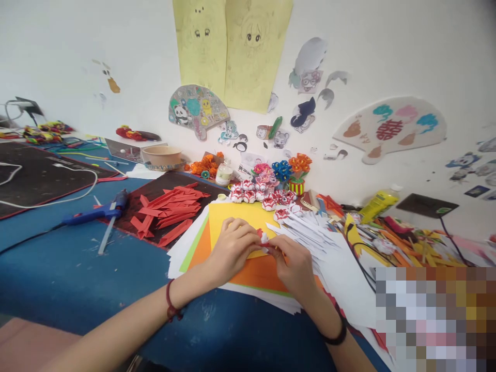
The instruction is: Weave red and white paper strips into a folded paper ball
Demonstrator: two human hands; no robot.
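My left hand (231, 248) and my right hand (293, 266) meet over a stack of yellow and orange paper sheets (236, 214). Together their fingertips pinch a small folded red and white paper piece (265, 238). A red cord bracelet circles my left wrist and a black band my right. Just beyond the hands lie several finished red and white folded paper flowers (259, 195). A pile of white paper strips (310, 230) lies right of my hands.
Red paper strips (167, 211) lie on a dark mat at left, beside a blue glue gun (96, 211). A paper bowl (161, 155), a small glue jar (223, 174) and a pot of paper flowers (296, 173) stand near the wall. Coloured scraps and a black cable crowd the right.
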